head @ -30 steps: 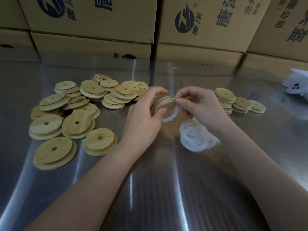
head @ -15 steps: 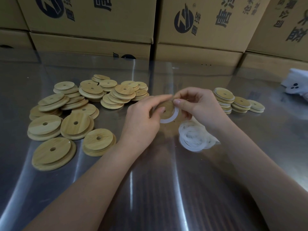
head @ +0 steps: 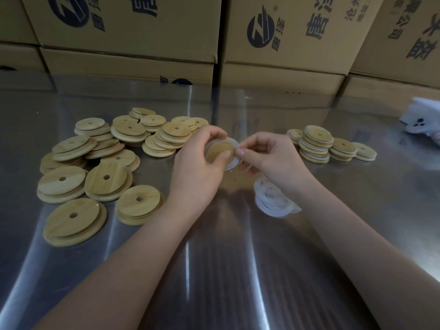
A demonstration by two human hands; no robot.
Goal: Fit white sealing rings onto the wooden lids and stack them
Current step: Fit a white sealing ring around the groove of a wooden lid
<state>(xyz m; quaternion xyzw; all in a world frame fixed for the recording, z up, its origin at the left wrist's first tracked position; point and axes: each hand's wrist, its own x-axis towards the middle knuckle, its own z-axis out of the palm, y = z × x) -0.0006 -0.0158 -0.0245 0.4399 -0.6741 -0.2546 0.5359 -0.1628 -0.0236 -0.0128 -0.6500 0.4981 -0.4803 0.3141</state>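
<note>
My left hand (head: 197,170) grips a round wooden lid (head: 217,151) above the table, thumb on its face. A white sealing ring (head: 234,160) sits around the lid's rim, and my right hand (head: 269,156) pinches that ring at the lid's right edge. Under my right wrist lies a heap of loose white rings (head: 273,200). Several bare wooden lids (head: 104,160) with centre holes are scattered and piled at the left. Short stacks of ringed lids (head: 317,142) stand at the right.
The work surface is a shiny steel table (head: 214,270). Cardboard boxes (head: 285,39) form a wall along its far edge. A white crumpled object (head: 421,120) lies at the far right edge.
The lid has turned in my left hand so its flat face shows more, and the ring has gone from hanging loosely below it to lying around its rim. Both hands stayed in place.
</note>
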